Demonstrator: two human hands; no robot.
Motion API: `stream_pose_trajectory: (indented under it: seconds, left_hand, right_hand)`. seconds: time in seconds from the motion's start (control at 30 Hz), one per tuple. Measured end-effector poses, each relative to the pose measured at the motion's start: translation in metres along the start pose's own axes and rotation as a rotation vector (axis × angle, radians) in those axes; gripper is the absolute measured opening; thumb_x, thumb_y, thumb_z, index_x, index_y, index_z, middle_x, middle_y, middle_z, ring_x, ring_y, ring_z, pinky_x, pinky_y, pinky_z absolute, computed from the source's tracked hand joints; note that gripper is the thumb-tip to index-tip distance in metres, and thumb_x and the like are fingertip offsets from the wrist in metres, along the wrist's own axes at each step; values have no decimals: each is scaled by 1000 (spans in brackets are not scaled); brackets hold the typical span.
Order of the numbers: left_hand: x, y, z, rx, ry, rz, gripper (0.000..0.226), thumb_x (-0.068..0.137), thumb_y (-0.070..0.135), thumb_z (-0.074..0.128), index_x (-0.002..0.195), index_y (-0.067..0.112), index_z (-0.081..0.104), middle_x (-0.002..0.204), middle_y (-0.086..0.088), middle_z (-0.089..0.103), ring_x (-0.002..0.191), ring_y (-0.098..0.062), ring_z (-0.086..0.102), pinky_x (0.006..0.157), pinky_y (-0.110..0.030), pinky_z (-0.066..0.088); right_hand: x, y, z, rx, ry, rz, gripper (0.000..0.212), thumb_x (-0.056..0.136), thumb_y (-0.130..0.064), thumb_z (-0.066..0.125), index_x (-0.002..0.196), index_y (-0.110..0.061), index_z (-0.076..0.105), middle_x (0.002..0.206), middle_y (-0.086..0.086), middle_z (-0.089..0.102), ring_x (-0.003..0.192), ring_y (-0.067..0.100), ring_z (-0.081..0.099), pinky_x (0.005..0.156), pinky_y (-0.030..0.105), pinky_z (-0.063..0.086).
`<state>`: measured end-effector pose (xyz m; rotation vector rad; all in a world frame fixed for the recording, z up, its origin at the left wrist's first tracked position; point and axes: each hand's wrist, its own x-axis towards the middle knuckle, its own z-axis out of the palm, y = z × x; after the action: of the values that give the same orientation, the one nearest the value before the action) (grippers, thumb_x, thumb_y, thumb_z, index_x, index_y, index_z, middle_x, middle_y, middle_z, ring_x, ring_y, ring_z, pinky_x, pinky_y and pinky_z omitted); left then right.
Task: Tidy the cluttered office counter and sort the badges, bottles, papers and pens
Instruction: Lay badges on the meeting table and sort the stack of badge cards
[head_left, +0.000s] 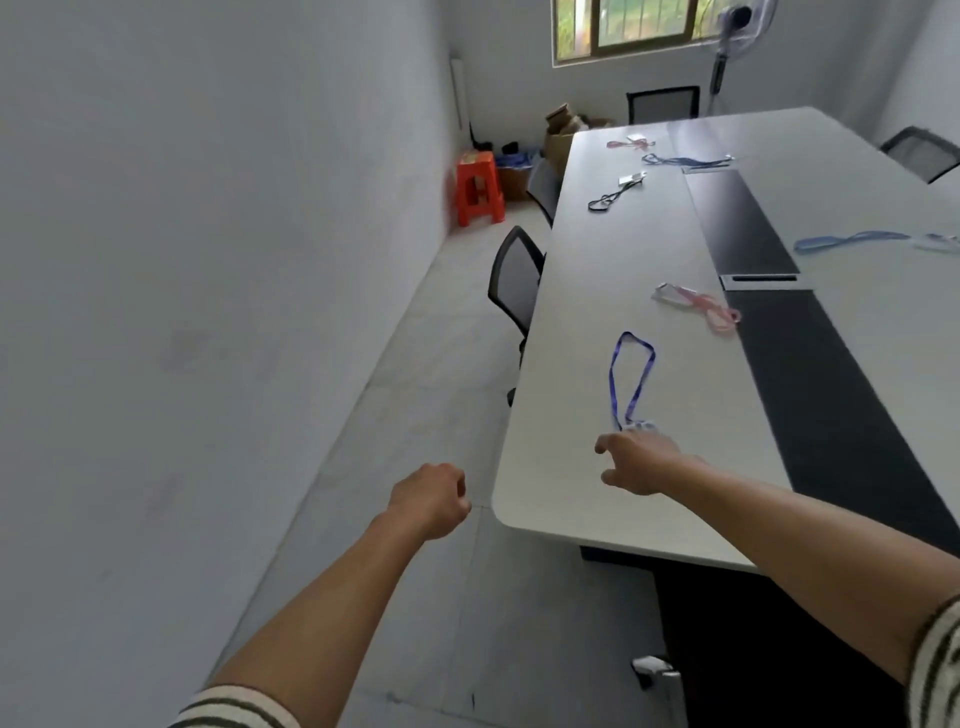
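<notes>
A long white table (597, 291) carries several badges on lanyards. Nearest lies a badge with a dark blue lanyard (631, 379); its card end sits right at the fingertips of my right hand (639, 462), which reaches over the table's near end with fingers spread and loosely bent. Whether it touches the card is hidden by the hand. Further along lie a pink lanyard badge (698, 306), a black one (615, 192), a light blue one (852, 241), another blue one (685, 161) and a pink one (631, 143). My left hand (431, 499) hangs over the floor, left of the table corner, fingers curled, holding nothing.
A dark strip (769, 332) with a cable slot runs down the table's middle. Office chairs (517, 280) are tucked along the left side. At the back stand an orange stool (478, 189), cardboard boxes (563, 135) and a fan (732, 41). A wall is at the left.
</notes>
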<state>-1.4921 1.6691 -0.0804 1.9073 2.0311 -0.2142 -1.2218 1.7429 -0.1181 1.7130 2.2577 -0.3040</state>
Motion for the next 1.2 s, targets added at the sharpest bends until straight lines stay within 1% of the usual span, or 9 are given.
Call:
stream_pose_trajectory:
  seconds: [0.17,0.4,0.57,0.73,0.87,0.97,1.03,1.1,1.2]
  left_hand:
    - [87,23,-11,15,-61,98,25,93,33,51,110,20,63,111,-4,65,96,-22,61,78,-31,47]
    - [215,54,-9,47,-160,261,22,93,33,51,107,20,62,108,-2,65,89,-20,59,70,-28,41]
    - [291,71,-11,76,-232,360,19,94,30,52,102,17,63,103,-4,64,84,-20,58,69,-28,43]
    - [326,81,8,129,-301,410,18,92,31,53,99,18,63,103,-3,65,86,-21,59,71,-29,46]
    - [340,89,22,117,-380,395,19,93,31,53,101,18,64,99,-2,65,80,-19,57,66,-27,42]
    - [344,94,29,41,-441,360,17,92,29,55,97,16,65,95,-3,65,81,-20,60,68,-29,49]
    - [349,95,32,-93,-494,294,15,91,27,57,91,14,65,86,-4,65,78,-21,63,69,-31,53]
    - [354,97,28,-244,-543,219,18,93,26,57,91,10,64,82,-7,66,69,-20,62,58,-27,51]
    - [356,99,14,-498,-581,93,32,98,31,50,94,3,65,81,-10,66,65,-20,62,60,-29,50]
  right_hand:
    - [45,40,2,154,-58,141,50,91,-39,55,139,-30,46,139,1,53,123,23,52,93,32,42]
    - [105,92,25,233,-132,452,41,89,-35,52,129,-25,52,128,0,59,112,24,58,84,31,45]
    - [139,103,47,386,-229,654,56,84,-55,62,124,-19,48,122,3,61,107,24,59,75,31,42]
    - [145,88,77,456,-374,827,71,71,-67,65,121,-19,48,115,-1,63,107,20,62,74,28,42]
    - [152,86,96,511,-310,870,51,82,-51,59,120,-18,50,114,3,65,105,25,62,74,29,41]
    - [165,93,86,630,-243,798,30,93,-29,44,119,-12,46,118,14,61,104,33,60,75,33,42]
    - [177,98,72,838,-152,780,22,91,-17,38,109,-14,51,103,15,65,86,32,66,68,33,51]
    - [190,103,47,1140,-40,782,20,88,-6,42,100,-11,57,85,13,66,65,25,67,57,30,54]
    - [204,107,4,1481,22,696,14,88,0,58,100,-2,64,80,13,67,58,18,67,53,26,53]
